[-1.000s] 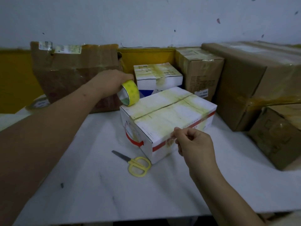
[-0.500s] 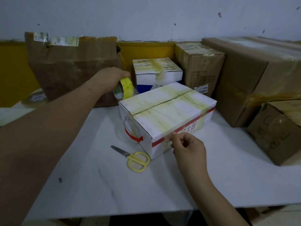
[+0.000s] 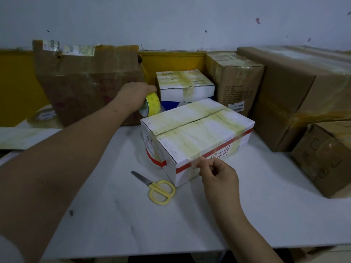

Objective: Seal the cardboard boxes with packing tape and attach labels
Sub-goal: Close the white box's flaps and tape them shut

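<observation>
- A white box (image 3: 197, 137) with a red stripe and a red handle sits in the middle of a pale desk (image 3: 190, 221), turned at an angle so one corner points toward the person.
- A strip of clear tape (image 3: 171, 128) appears to run across the box lid — from the roll at the far left corner to the near front edge. The film is hard to see in places.
- The left hand (image 3: 133, 95) is behind the box, fingers curled around a yellowish tape roll (image 3: 151, 104) held just above the far corner.
- The right hand (image 3: 218, 173) is at the near front edge, thumb and forefinger pinching the tape's free end (image 3: 197, 160) against or just off the box face; which, I cannot tell.
- The box's long axis runs from near left to far right; the tape crosses it, so the right hand is nearer the spot where the end should be stuck down.
- Yellow-handled scissors (image 3: 157, 188) lie closed on the desk just left of the right hand, blades pointing away to the left.
- Open desk lies in front and to the left. Brown boxes (image 3: 296, 92) crowd the right and back, leaving little room on that side.
- A smaller white box (image 3: 186, 84), already taped, stands just behind.
</observation>
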`<control>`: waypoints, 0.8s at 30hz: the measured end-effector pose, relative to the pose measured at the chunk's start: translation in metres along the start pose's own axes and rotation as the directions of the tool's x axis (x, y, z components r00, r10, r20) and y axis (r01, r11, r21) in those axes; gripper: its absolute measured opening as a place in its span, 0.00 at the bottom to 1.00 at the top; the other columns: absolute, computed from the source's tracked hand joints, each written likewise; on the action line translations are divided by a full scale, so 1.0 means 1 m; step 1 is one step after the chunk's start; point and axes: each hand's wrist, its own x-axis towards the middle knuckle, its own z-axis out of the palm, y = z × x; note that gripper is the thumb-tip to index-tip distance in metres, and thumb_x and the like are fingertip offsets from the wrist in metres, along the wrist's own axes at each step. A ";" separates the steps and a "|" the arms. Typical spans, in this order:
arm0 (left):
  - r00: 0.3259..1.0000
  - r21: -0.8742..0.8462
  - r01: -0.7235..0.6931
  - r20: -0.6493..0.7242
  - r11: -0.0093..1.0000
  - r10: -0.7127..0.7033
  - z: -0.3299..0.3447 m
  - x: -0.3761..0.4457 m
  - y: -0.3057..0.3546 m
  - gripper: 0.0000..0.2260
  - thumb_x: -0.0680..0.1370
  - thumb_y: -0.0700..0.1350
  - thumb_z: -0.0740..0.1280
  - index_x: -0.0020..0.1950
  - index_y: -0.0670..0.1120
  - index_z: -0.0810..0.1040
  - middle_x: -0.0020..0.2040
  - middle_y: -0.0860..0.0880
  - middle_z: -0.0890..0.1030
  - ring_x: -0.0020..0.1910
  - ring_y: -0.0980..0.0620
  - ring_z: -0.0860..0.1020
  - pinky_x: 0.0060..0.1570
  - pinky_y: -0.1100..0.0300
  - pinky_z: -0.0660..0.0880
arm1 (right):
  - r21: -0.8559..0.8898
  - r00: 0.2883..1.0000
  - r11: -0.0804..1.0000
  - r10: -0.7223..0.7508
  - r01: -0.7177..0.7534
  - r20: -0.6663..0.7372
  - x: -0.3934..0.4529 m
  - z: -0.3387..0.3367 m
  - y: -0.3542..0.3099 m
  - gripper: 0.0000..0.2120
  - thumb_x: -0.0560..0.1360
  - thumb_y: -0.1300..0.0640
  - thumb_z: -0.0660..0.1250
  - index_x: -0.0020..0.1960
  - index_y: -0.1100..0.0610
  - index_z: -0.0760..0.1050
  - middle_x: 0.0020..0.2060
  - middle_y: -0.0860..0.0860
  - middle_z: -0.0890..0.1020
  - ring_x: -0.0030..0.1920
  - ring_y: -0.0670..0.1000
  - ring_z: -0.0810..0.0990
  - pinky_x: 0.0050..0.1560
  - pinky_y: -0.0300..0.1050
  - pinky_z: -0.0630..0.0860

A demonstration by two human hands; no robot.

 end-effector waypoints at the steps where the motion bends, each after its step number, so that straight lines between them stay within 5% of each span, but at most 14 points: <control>1: 1.000 -0.001 0.006 0.015 1.000 -0.006 -0.001 0.001 0.001 0.18 0.79 0.37 0.64 0.66 0.51 0.75 0.55 0.41 0.80 0.51 0.38 0.79 0.47 0.46 0.79 | -0.011 1.000 1.000 -0.008 0.008 -0.001 0.000 0.000 -0.001 0.16 0.79 0.50 0.65 0.36 0.57 0.79 0.33 0.51 0.81 0.31 0.45 0.74 0.36 0.43 0.73; 9: 0.995 0.003 -0.037 0.089 0.999 0.036 -0.007 -0.004 0.005 0.17 0.78 0.36 0.65 0.65 0.50 0.75 0.54 0.40 0.80 0.49 0.39 0.80 0.46 0.49 0.79 | -0.023 0.999 0.999 0.037 -0.037 -0.024 0.004 -0.018 -0.002 0.16 0.79 0.52 0.67 0.37 0.59 0.80 0.36 0.49 0.83 0.37 0.52 0.79 0.37 0.49 0.78; 12: 0.991 -0.031 -0.085 0.103 0.996 0.088 -0.011 -0.011 0.005 0.19 0.76 0.34 0.66 0.64 0.50 0.75 0.53 0.42 0.81 0.49 0.41 0.80 0.44 0.48 0.79 | -0.039 0.998 0.997 0.066 -0.066 -0.020 0.007 -0.042 -0.002 0.15 0.79 0.53 0.67 0.39 0.62 0.81 0.29 0.45 0.81 0.29 0.49 0.74 0.32 0.46 0.74; 15: 0.997 -0.396 -0.020 0.059 0.918 0.047 0.000 -0.025 -0.004 0.18 0.77 0.36 0.66 0.64 0.53 0.78 0.57 0.46 0.83 0.54 0.45 0.81 0.52 0.48 0.80 | -0.051 0.996 0.995 0.086 -0.086 -0.007 0.012 -0.069 -0.001 0.15 0.79 0.54 0.67 0.39 0.63 0.80 0.23 0.46 0.75 0.29 0.49 0.70 0.33 0.44 0.68; 17: 0.995 -0.700 0.088 0.089 0.709 -0.036 0.012 -0.040 -0.002 0.12 0.77 0.40 0.66 0.59 0.52 0.79 0.56 0.45 0.82 0.57 0.45 0.79 0.61 0.47 0.77 | -0.030 0.994 0.994 0.107 -0.107 0.028 0.017 -0.078 -0.003 0.15 0.80 0.55 0.67 0.38 0.63 0.80 0.24 0.49 0.73 0.31 0.52 0.69 0.35 0.47 0.68; 19: 0.991 -0.791 0.131 0.099 0.597 -0.086 0.024 -0.049 0.000 0.09 0.75 0.42 0.65 0.53 0.49 0.79 0.51 0.45 0.81 0.56 0.43 0.78 0.63 0.44 0.74 | -0.078 0.994 0.992 0.100 -0.097 0.037 0.021 -0.079 -0.005 0.15 0.80 0.55 0.66 0.38 0.63 0.80 0.25 0.50 0.74 0.31 0.51 0.70 0.37 0.48 0.69; 24: 0.970 -0.632 0.228 0.214 0.741 -0.116 0.034 -0.048 -0.002 0.13 0.79 0.32 0.64 0.58 0.48 0.78 0.51 0.43 0.81 0.51 0.42 0.82 0.44 0.53 0.80 | -0.168 0.999 0.985 0.051 -0.050 0.001 0.025 -0.076 -0.001 0.14 0.79 0.55 0.66 0.39 0.62 0.80 0.25 0.45 0.76 0.30 0.47 0.72 0.36 0.44 0.71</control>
